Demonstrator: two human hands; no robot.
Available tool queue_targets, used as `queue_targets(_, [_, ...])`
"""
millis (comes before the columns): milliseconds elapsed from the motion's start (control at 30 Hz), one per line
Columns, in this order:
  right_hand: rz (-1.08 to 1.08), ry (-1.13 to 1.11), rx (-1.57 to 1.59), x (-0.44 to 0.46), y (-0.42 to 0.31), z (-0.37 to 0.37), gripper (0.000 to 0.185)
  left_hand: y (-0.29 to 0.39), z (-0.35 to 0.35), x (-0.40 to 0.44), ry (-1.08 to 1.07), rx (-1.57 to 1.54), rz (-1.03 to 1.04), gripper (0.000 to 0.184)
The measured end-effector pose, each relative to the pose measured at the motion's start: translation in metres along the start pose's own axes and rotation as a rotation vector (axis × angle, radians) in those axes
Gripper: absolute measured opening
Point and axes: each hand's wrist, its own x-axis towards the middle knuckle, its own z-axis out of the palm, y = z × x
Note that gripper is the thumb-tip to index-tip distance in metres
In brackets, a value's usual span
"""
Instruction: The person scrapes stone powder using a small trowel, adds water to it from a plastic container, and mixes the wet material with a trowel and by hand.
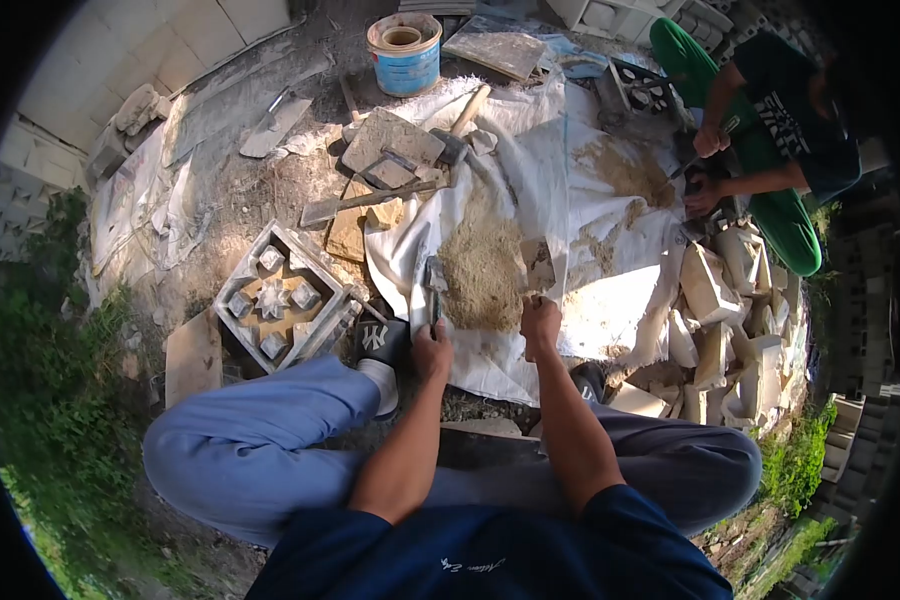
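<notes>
My left hand (432, 350) is closed around the handle of a small tool with a grey flat head (436, 273), perhaps a trowel; the exact kind is unclear. My right hand (541, 322) grips a flat, roughly rectangular plate-like tool (538, 262), its handle hidden by the fingers. Between the two tools lies a heap of sandy mix (480, 268) on a white sheet (490, 362). Left of my left hand, beyond my shoe, sits a square mould (315, 337) with a star-shaped centre and several raised blocks.
A blue-and-white bucket (407, 72) stands at the back. A hammer (462, 125) and flat boards (394, 140) lie ahead. Broken pale blocks (715, 330) are piled at right. Another person (770, 130) works at the upper right beside a second sand patch (630, 172).
</notes>
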Motion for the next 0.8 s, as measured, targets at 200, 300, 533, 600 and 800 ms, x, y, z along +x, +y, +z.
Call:
queue_targets(200, [-0.164, 0.004, 0.056, 0.020, -0.006, 0.011, 0.033, -0.001, 0.018, 0.026, 0.052, 0.112, 0.383, 0.039])
queue_targets(300, [-0.186, -0.028, 0.086, 0.032, -0.011, 0.010, 0.033, 0.012, 0.011, 0.024, 0.001, 0.045, 0.318, 0.037])
queue_targets(533, [0.057, -0.179, 0.309, 0.054, 0.005, 0.026, 0.035, 0.046, 0.007, 0.039, 0.152, -0.001, 0.319, 0.036])
queue_targets(600, [-0.093, -0.008, 0.249, 0.058, 0.014, 0.041, 0.034, 0.047, 0.009, 0.056, 0.093, 0.030, 0.406, 0.036])
queue_targets(800, [-0.024, 0.004, 0.178, 0.033, -0.024, 0.013, 0.031, 0.043, 0.021, 0.087, -0.004, 0.037, 0.389, 0.040])
